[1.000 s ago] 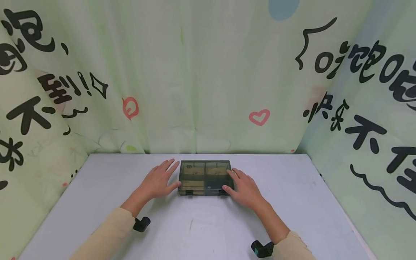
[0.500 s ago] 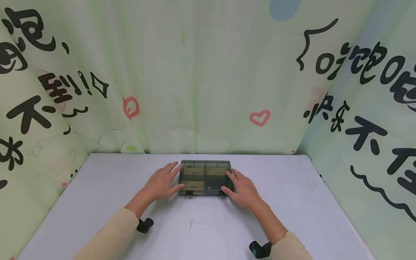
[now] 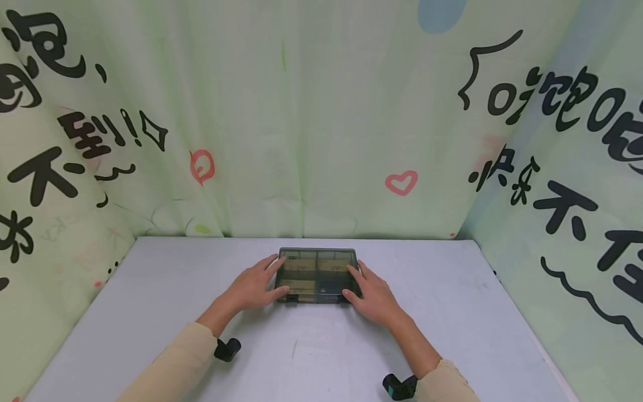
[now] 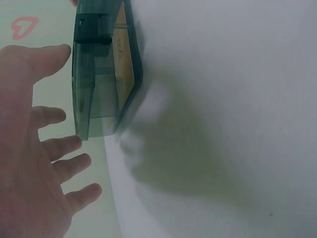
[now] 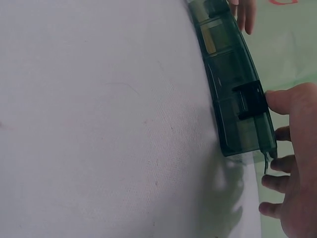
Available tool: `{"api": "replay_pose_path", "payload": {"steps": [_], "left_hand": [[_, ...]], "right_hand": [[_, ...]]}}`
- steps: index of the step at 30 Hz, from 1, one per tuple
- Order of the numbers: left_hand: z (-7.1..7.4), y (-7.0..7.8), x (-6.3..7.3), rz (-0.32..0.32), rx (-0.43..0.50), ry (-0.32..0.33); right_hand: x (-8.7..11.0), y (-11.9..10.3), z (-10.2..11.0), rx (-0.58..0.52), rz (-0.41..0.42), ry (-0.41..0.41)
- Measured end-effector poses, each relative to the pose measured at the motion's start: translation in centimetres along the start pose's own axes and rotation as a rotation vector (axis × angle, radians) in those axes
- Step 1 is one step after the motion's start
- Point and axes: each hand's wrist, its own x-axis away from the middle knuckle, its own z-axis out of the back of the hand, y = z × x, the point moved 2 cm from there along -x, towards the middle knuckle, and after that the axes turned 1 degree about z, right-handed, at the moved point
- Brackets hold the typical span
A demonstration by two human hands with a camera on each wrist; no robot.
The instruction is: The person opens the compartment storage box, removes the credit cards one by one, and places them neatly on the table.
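A dark, see-through plastic compartment box (image 3: 324, 286) lies flat near the back of the table, its lid down. Cardboard-coloured pieces (image 3: 296, 286) show through the lid in several compartments. My left hand (image 3: 251, 287) is at the box's left edge, thumb and index finger extended over the lid. At the opposite edge, my right hand (image 3: 374, 298) has its thumb and a finger on the lid. Both hands' fingers look fairly straight in the wrist views. Black latches (image 5: 250, 100) sit along the front side. Whether every fingertip touches the box, I cannot tell.
The box rests on a white-covered table (image 3: 301, 357). Pale green curtains (image 3: 301, 123) with black lettering hang behind and at both sides. Small black cameras (image 3: 228, 350) are worn at both wrists.
My left hand has moved right, from beside the box onto its left edge. The right hand has shifted slightly left over the lid. The box has not visibly moved.
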Motion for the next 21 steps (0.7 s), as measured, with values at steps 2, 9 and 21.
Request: {"api": "replay_pose_path", "payload": {"steps": [2, 9, 21], "left_hand": [[-0.1, 0.1, 0.0, 0.012, 0.024, -0.012], [-0.6, 0.0, 0.0, 0.090, 0.089, -0.076], [-1.4, 0.0, -0.3, 0.123, 0.184, -0.125]], "right_hand": [[0.0, 0.0, -0.1, -0.010, -0.002, -0.006], [0.3, -0.1, -0.4, -0.101, -0.014, -0.032], [0.1, -0.7, -1.4, -0.408, -0.107, -0.083]]}}
